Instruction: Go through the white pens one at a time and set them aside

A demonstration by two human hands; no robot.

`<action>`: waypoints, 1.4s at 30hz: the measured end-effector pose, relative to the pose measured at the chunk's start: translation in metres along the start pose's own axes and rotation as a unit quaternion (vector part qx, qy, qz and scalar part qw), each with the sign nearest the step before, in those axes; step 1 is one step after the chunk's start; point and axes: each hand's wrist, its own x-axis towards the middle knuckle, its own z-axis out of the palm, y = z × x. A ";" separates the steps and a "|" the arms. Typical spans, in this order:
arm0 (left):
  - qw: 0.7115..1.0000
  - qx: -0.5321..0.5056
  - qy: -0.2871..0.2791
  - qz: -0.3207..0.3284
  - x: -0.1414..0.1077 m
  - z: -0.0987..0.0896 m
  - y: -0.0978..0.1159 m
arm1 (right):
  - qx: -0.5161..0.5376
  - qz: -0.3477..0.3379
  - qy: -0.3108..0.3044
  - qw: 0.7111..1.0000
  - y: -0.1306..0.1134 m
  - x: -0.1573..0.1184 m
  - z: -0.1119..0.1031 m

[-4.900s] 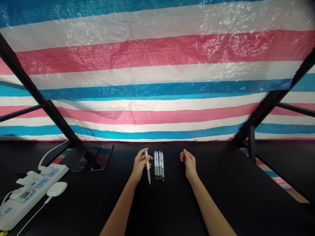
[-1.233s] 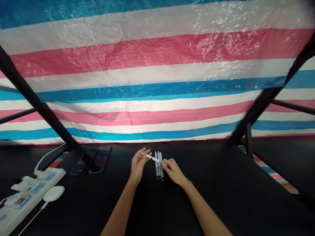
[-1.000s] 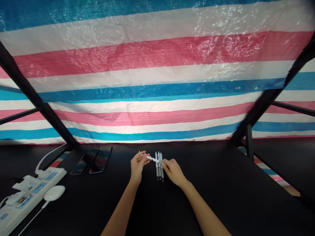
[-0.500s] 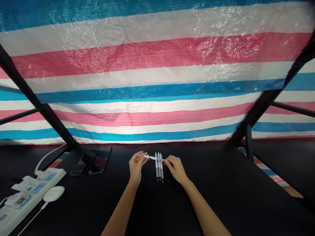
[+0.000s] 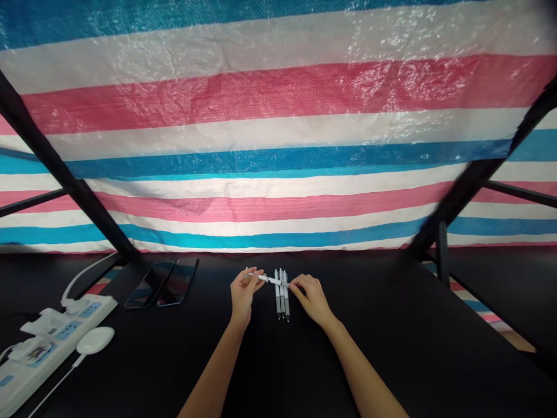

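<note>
1. Centrally, a white-and-grey pen (image 5: 274,281) was held above the worktop (image 5: 278,366), lying crosswise between the person's two hands and tilted slightly down toward the right.
2. The left hand (image 5: 241,294) had its thumb and fingers closed around the pen's white end, part of which was hidden behind them.
3. The right hand (image 5: 311,299) pinched the grey end between thumb and fingertips, its other fingers curled in.
4. Beneath the held pen, three similar pens (image 5: 282,299) lay side by side, white ends away from the person and grey ends nearer; whether it touched them could not be told.
5. Well to the left, two dark phones (image 5: 178,283) lay flat, side by side.
6. Nearer the left edge sat a white power strip (image 5: 93,307) with plugs in it, and just beside that a rounded white pad (image 5: 96,340) on a cable (image 5: 54,388).
7. Behind everything hung a striped sheet (image 5: 270,206) in blue, white and pink, between slanting black bars (image 5: 102,217).
</note>
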 end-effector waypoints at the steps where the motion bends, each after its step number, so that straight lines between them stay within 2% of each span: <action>1: 1.000 0.001 0.002 0.002 0.000 0.000 0.000 | 0.005 0.001 0.009 1.000 0.001 0.000 0.000; 5: 1.000 0.003 0.008 0.003 0.001 -0.001 0.000 | 0.018 0.009 0.038 0.999 0.001 -0.001 0.000; 13: 1.000 0.003 0.006 0.000 0.001 -0.001 -0.002 | -0.007 -0.001 -0.026 1.000 0.000 -0.002 0.001; 20: 1.000 0.004 0.008 0.002 0.001 -0.001 -0.002 | 0.023 0.012 0.020 0.999 0.002 -0.002 0.000; 28: 1.000 0.006 0.003 0.004 0.000 -0.001 -0.001 | -0.005 -0.007 -0.020 1.000 -0.002 -0.001 0.000; 34: 0.999 0.025 0.018 0.008 0.000 -0.001 0.002 | 0.008 -0.012 0.004 1.000 0.001 -0.001 0.001; 42: 0.993 0.100 0.049 0.029 0.000 -0.003 0.003 | 0.016 -0.035 0.047 0.998 0.004 -0.002 0.004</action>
